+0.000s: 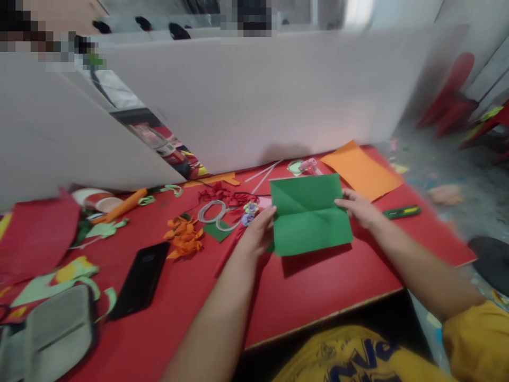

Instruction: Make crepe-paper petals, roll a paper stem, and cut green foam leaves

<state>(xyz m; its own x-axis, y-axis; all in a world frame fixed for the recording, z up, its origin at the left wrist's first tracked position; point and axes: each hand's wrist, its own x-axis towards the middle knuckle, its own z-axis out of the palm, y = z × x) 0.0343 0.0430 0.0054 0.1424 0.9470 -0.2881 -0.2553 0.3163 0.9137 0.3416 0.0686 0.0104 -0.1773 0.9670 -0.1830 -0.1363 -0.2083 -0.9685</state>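
Note:
A sheet of green paper [312, 217] with a crease across its middle is held up over the red table. My left hand [260, 231] pinches its left edge, and my right hand [356, 207] grips the right edge between thumb and fingers. Just left of my left hand lie small purple and yellow-green paper flowers [249, 214]. A coil of pale cord [212, 212] and a pile of orange paper pieces [185, 236] are farther left. Behind the green sheet sits a pink glue gun [310, 166]. A green cutter knife [402, 212] rests to the right of my right hand.
The red table [318, 292] ends at a front edge near my body. Orange paper [361, 170] lies at the back right. On the left are a black phone [141, 278], a grey case [59, 334] and paper scraps. White panels [258, 95] stand behind the table.

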